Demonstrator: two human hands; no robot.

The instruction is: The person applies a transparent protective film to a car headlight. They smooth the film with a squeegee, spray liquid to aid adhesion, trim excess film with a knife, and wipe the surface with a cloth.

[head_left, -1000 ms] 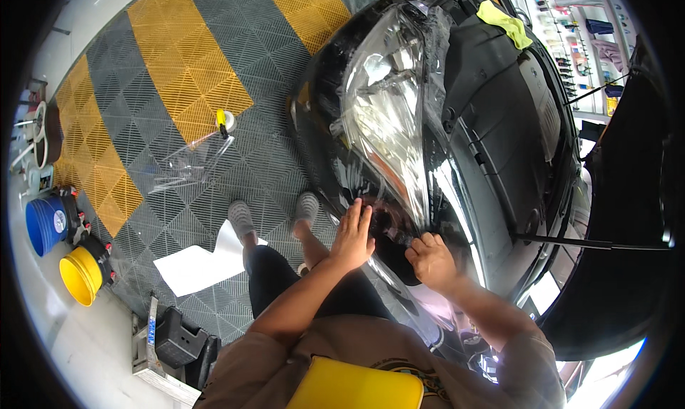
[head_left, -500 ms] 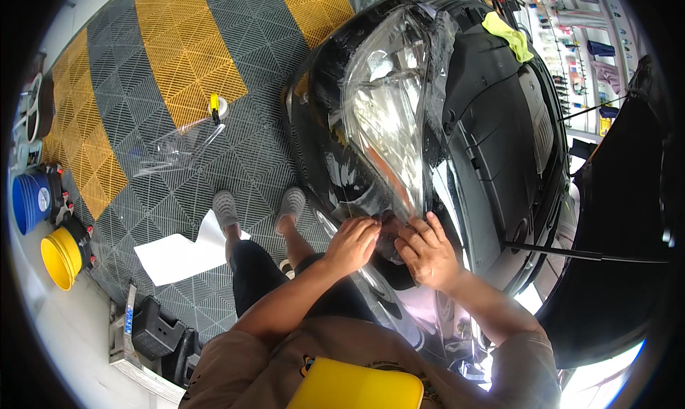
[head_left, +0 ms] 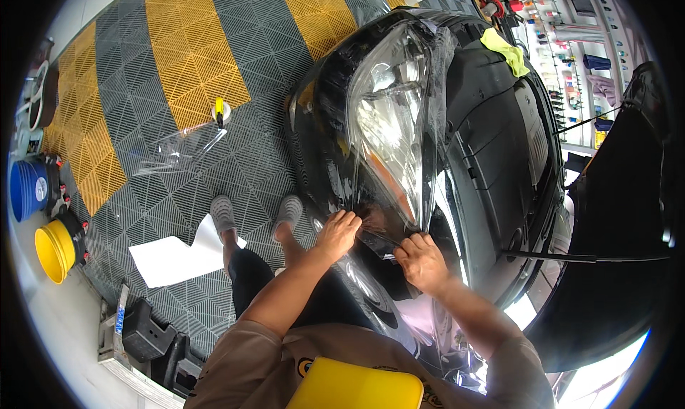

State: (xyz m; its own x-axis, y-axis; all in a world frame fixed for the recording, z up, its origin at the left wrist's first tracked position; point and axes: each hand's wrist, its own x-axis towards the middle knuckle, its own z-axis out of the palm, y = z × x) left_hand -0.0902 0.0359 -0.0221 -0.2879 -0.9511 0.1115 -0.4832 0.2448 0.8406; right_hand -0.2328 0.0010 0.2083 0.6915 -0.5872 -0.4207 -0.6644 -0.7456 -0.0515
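A sheet of clear film [head_left: 440, 67] drapes over the headlight [head_left: 389, 116] of a black car, wrinkled along the side by the open engine bay. My left hand [head_left: 339, 233] pinches the film's near edge beside the bumper. My right hand [head_left: 422, 263] has its fingers closed on the same edge, just below the headlight's pointed corner and its orange strip. Between the two hands the film stretches over the dark bodywork. My fingertips are partly hidden by the backs of my hands.
A yellow-green cloth [head_left: 505, 51] lies on the engine bay's far edge. The raised hood [head_left: 606, 223] stands at the right. On the tiled floor are a white sheet [head_left: 171, 261], crumpled clear film [head_left: 171, 152] and a yellow-handled tool [head_left: 219, 109]. Buckets [head_left: 56, 251] stand at far left.
Both hands have drawn back toward me and a little farther apart. Film by the headlight's near corner looks more stretched. My right fingers have curled in more tightly.
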